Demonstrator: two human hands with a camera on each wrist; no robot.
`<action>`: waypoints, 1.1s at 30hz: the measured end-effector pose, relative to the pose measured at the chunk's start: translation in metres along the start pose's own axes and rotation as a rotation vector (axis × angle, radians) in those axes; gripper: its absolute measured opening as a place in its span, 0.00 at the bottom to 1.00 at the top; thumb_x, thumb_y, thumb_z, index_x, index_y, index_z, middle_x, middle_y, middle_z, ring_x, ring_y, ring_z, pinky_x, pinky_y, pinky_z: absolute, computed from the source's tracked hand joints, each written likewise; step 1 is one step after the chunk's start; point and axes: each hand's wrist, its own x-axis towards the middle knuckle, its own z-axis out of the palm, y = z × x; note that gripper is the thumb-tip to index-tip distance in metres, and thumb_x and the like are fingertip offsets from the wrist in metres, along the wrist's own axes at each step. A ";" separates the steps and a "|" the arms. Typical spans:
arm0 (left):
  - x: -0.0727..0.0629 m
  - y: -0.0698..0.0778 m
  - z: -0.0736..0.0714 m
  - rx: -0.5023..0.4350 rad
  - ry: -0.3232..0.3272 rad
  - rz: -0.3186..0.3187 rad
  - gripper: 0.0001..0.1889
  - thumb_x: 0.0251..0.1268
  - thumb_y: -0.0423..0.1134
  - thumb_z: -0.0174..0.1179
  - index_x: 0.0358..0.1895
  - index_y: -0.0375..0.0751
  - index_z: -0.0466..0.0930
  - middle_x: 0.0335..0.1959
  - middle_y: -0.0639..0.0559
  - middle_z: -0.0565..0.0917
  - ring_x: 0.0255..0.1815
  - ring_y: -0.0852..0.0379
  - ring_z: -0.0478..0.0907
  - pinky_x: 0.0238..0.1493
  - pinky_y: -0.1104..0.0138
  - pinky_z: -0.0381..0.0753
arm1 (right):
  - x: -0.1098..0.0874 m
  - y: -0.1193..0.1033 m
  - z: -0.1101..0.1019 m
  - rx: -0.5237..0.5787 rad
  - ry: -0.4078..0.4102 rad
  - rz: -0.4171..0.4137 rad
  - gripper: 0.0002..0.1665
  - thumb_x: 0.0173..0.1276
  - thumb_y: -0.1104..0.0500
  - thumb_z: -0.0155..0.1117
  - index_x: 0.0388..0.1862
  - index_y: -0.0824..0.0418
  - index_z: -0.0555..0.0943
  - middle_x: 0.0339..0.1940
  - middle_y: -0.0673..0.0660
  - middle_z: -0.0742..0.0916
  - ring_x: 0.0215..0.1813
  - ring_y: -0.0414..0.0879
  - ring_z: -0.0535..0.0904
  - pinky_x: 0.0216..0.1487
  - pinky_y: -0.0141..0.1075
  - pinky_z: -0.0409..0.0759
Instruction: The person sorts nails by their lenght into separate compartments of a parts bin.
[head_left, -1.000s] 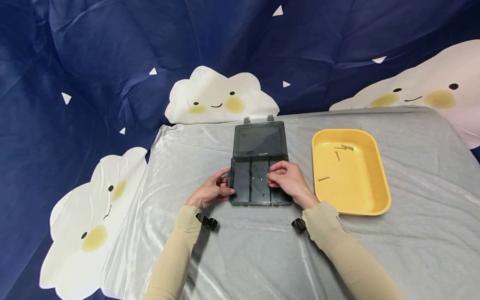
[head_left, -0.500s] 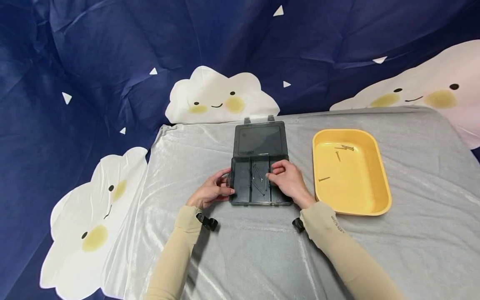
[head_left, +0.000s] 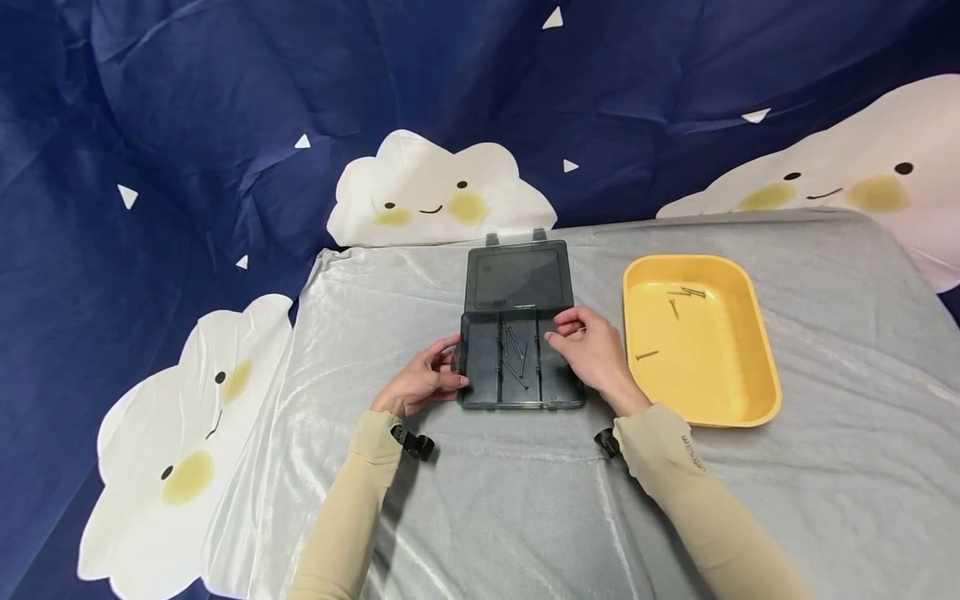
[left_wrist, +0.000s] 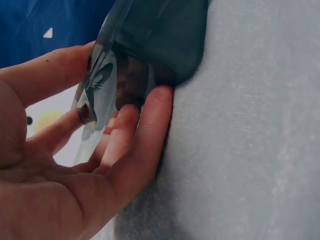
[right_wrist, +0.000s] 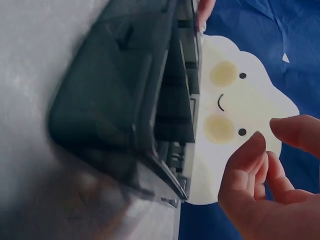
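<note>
A dark translucent compartment box (head_left: 480,371) lies on the grey cloth, its lid (head_left: 517,275) folded back. Several thin screws (head_left: 516,377) lie in its middle compartment. My left hand (head_left: 420,383) holds the box's left side; in the left wrist view the thumb is at the upper rim and the fingers are against the lower wall. My right hand (head_left: 596,354) hovers over the right compartment, fingers loosely bent. In the right wrist view, a gap shows between its thumb and forefinger, with nothing held.
Right of the box stands a yellow tray (head_left: 767,375) with several screws (head_left: 674,309) scattered on its floor. A grey cloth (head_left: 495,500) covers the table. Behind hangs a dark blue backdrop (head_left: 615,67) with printed clouds.
My right hand has let go of a screw, which now lies in the middle compartment, and has drawn back to the right. The left hand stays on the box.
</note>
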 end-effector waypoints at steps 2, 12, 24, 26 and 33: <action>0.000 0.000 0.000 -0.003 0.001 -0.003 0.46 0.55 0.19 0.61 0.75 0.56 0.57 0.61 0.39 0.70 0.39 0.56 0.82 0.33 0.66 0.83 | -0.001 0.000 -0.005 0.001 0.011 -0.002 0.17 0.63 0.57 0.66 0.48 0.64 0.79 0.38 0.57 0.83 0.37 0.45 0.79 0.37 0.29 0.75; 0.000 0.000 0.000 0.006 -0.003 -0.006 0.45 0.56 0.21 0.63 0.75 0.57 0.57 0.61 0.40 0.70 0.41 0.56 0.82 0.35 0.64 0.84 | -0.010 0.003 -0.033 0.029 0.071 -0.013 0.16 0.64 0.58 0.65 0.48 0.65 0.79 0.40 0.59 0.84 0.36 0.41 0.77 0.35 0.24 0.73; -0.001 0.000 0.001 0.009 0.007 -0.009 0.45 0.55 0.21 0.62 0.75 0.57 0.57 0.60 0.40 0.70 0.40 0.56 0.82 0.34 0.64 0.84 | -0.018 0.012 -0.063 -0.018 0.157 -0.079 0.15 0.66 0.56 0.64 0.47 0.63 0.80 0.41 0.60 0.86 0.33 0.31 0.76 0.33 0.21 0.72; -0.001 0.000 0.001 0.009 0.009 -0.008 0.45 0.55 0.21 0.63 0.75 0.57 0.57 0.60 0.40 0.70 0.40 0.56 0.81 0.34 0.64 0.84 | -0.019 0.013 -0.067 -0.021 0.164 -0.086 0.15 0.66 0.55 0.63 0.47 0.63 0.80 0.41 0.60 0.86 0.33 0.29 0.75 0.33 0.20 0.72; -0.001 0.000 0.001 0.019 0.008 -0.007 0.46 0.55 0.21 0.63 0.75 0.57 0.56 0.61 0.40 0.70 0.40 0.56 0.81 0.35 0.63 0.84 | -0.023 0.024 -0.083 -0.114 0.202 -0.100 0.15 0.67 0.55 0.62 0.47 0.64 0.80 0.40 0.59 0.85 0.35 0.33 0.75 0.31 0.19 0.73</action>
